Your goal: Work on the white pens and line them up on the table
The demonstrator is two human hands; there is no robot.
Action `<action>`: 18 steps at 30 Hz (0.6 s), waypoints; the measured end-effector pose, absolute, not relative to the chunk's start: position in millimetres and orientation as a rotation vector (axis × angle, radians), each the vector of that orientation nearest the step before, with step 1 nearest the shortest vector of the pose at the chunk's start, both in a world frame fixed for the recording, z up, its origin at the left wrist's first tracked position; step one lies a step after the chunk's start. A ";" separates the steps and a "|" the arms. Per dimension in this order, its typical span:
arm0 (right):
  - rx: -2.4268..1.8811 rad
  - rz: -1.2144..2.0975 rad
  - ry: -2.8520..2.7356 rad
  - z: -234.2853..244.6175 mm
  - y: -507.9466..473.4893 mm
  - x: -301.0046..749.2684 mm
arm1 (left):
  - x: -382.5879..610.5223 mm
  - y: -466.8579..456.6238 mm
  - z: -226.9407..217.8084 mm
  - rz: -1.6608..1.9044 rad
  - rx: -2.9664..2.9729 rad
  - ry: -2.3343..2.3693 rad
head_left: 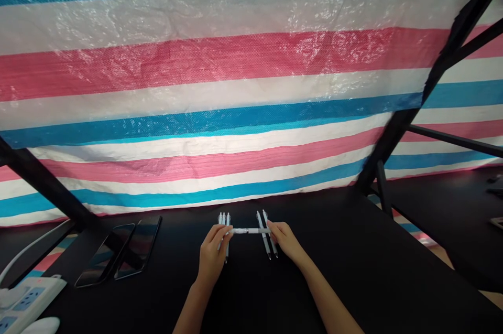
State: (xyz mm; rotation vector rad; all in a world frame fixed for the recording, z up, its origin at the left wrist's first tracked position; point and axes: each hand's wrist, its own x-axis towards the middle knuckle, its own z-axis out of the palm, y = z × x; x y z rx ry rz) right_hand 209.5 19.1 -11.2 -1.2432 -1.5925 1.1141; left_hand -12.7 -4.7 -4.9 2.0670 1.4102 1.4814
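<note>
Both my hands hold one white pen point(248, 230) crosswise above the black table point(338, 271). My left hand point(212, 255) pinches its left end and my right hand point(285, 239) pinches its right end. Under my left hand lie three white pens point(223, 218) side by side, pointing away from me. Two more white pens point(264, 232) lie beside my right hand, slightly angled.
Two dark phones point(121, 252) lie face up at the left. A white power strip point(25, 300) with a cable sits at the lower left corner. Black metal frame bars point(408, 124) cross in front of a striped red, white and blue tarp point(220, 87) behind the table.
</note>
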 end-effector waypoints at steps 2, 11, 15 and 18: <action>-1.233 1.151 -1.546 -13.3 21.5 211.2 | -12.0 -5.5 -5.0 1.490 2.164 1.403; -1.232 1.233 -1.473 -12.0 23.2 214.5 | -8.0 -8.2 -4.3 1.572 2.211 1.415; -1.224 1.218 -1.486 -3.0 18.3 212.5 | -3.2 -9.1 -2.0 1.604 1.923 1.410; -1.151 1.257 -1.593 4.2 13.0 207.5 | 2.1 -7.3 -3.2 1.611 1.573 1.409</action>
